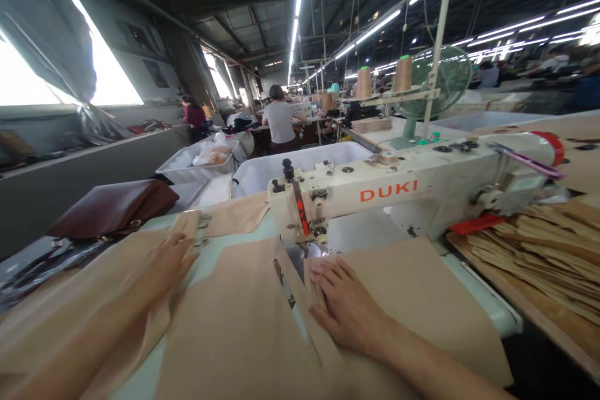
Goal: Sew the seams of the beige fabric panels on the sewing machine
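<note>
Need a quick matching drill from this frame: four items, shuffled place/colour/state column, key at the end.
1. Left hand
2. Right hand
3. Bag
4. Fan

A. Green, standing beyond the sewing machine
B. Palm-down on the tan panel in front of the machine
C. Blurred, at the tan piece on the left
D. Maroon, at the far left

Pairs: 1-C, 2-B, 3-D, 4-A

The left forearm (110, 309) and right forearm (422, 353) are bare and tapering.
</note>
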The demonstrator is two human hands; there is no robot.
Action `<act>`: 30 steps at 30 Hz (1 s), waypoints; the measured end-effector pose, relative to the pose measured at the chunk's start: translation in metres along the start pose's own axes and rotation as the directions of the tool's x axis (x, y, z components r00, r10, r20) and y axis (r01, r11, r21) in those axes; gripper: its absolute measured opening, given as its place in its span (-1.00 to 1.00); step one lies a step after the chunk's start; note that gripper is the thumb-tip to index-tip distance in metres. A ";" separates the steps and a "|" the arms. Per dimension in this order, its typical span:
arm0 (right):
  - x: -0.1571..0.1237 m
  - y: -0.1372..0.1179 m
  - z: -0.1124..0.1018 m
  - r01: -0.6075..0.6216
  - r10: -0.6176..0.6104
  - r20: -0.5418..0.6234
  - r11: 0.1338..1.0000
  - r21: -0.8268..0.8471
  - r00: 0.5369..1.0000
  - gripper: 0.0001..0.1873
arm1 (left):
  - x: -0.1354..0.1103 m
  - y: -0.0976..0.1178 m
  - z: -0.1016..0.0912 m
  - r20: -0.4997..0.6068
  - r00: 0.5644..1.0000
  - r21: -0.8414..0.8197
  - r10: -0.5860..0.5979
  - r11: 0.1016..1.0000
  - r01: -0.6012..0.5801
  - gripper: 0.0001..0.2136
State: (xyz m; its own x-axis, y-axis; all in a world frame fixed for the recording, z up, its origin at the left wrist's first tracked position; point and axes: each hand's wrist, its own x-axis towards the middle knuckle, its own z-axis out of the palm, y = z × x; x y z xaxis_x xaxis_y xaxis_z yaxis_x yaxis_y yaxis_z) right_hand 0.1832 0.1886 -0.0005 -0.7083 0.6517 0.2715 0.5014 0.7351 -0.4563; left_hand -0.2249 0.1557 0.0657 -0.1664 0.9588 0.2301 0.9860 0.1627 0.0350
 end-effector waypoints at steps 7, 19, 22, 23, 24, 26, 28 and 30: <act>0.003 0.009 -0.005 0.056 -0.055 0.022 0.998 -0.034 0.998 -0.58 | 0.029 0.084 0.069 0.118 0.976 -0.263 0.182 0.954 -0.146 -0.43; -0.005 0.014 -0.023 0.166 -0.165 0.053 0.986 -0.013 0.985 -0.43 | -0.031 0.169 0.028 0.011 0.956 -0.630 0.292 0.745 -0.220 -0.66; -0.005 0.011 -0.026 0.190 -0.189 0.051 0.982 -0.014 0.981 -0.37 | -0.029 0.197 0.046 -0.099 0.967 -0.595 0.234 0.765 -0.246 -0.66; -0.006 0.010 -0.027 0.194 -0.193 0.050 0.981 -0.016 0.980 -0.38 | -0.029 0.204 0.052 -0.137 0.967 -0.571 0.214 0.781 -0.254 -0.60; -0.007 0.009 -0.027 0.198 -0.196 0.052 0.980 -0.020 0.979 -0.41 | -0.031 0.210 0.056 -0.173 0.966 -0.546 0.195 0.797 -0.259 -0.54; -0.009 0.008 -0.029 0.207 -0.204 0.070 0.978 -0.029 0.976 -0.44 | -0.040 0.215 0.062 -0.225 0.959 -0.498 0.171 0.826 -0.264 -0.49; -0.012 0.006 -0.031 0.217 -0.212 0.099 0.975 -0.043 0.972 -0.44 | -0.054 0.214 0.065 -0.246 0.953 -0.464 0.178 0.841 -0.277 -0.52; -0.014 0.005 -0.034 0.227 -0.217 0.138 0.972 -0.058 0.966 -0.43 | -0.069 0.209 0.069 -0.234 0.944 -0.415 0.232 0.855 -0.312 -0.56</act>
State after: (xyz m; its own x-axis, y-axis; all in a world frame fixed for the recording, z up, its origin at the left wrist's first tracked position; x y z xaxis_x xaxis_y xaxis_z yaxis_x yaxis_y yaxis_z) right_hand 0.2129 0.1893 0.0217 -0.8619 0.4442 0.2447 0.3555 0.8733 -0.3331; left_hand -0.0073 0.1401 -0.0097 0.0722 0.8888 0.4526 0.8964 -0.2568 0.3614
